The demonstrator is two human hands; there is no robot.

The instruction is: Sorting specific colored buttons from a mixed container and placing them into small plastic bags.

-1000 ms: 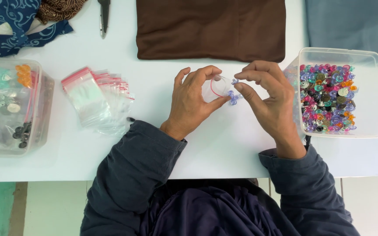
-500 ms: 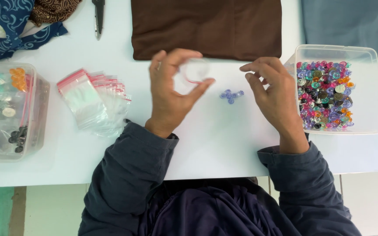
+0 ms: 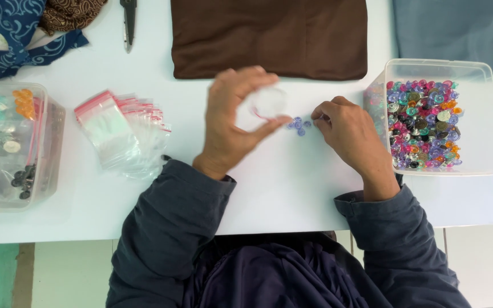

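Note:
My left hand (image 3: 232, 122) holds a small clear zip bag (image 3: 266, 102) pinched between thumb and fingers, lifted a little above the white table (image 3: 292, 182). A few small blue beads (image 3: 299, 124) lie on the table just right of my left thumb. My right hand (image 3: 352, 137) rests on the table, its curled fingertips touching the beads from the right. I cannot see anything held inside it.
A clear box of mixed coloured beads (image 3: 423, 122) stands at the right. A pile of small red-topped zip bags (image 3: 124, 128) lies at the left, beside a clear box of packed bags (image 3: 7, 142). Folded brown cloth (image 3: 269, 37), scissors (image 3: 128, 20) and patterned blue fabric (image 3: 12, 34) lie at the back.
My hands were together over the bag and beads, then parted. The beads now lie on the table; my left hand holds the bag up and my right hand has come back to the beads.

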